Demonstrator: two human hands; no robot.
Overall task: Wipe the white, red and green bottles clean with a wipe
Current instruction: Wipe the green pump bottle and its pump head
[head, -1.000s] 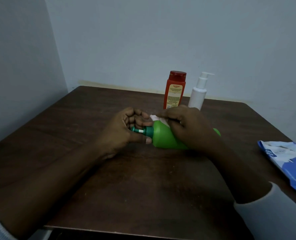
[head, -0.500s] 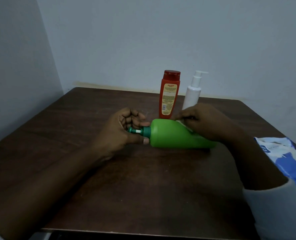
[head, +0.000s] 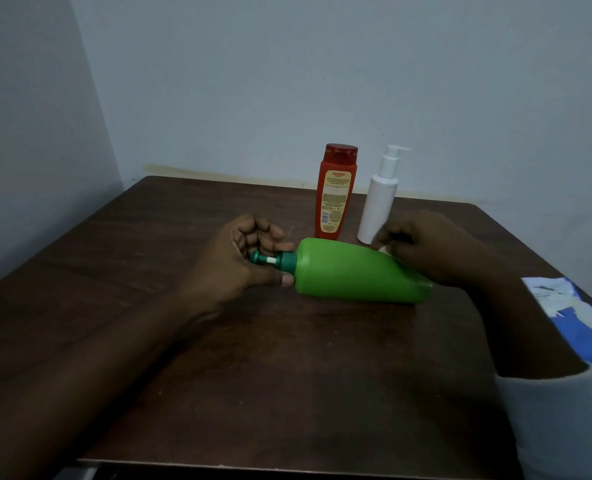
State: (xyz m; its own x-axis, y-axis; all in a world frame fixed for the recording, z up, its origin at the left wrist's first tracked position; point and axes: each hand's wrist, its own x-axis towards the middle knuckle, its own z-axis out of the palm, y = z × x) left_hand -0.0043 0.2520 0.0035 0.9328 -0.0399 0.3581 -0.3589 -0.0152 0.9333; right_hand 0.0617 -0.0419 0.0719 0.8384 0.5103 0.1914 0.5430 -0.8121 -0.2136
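Green bottle (head: 350,271) lies between left hand (head: 239,261) and right hand (head: 433,247) holding wipe (head: 384,250).

- Left hand (head: 242,268) lies on its side, palm turned inward; its fingers curl over the dark pump neck of the green bottle (head: 353,271); the thumb lies along the near side, its tip at the collar
- Left forearm bare; it comes in from the lower left corner
- Right hand (head: 429,251) back upward; fingers curled down, pinching a white wipe (head: 384,250) against the bottle's far side; only a scrap of it shows
- Right forearm bare up to a pale sleeve (head: 557,427) at the lower right
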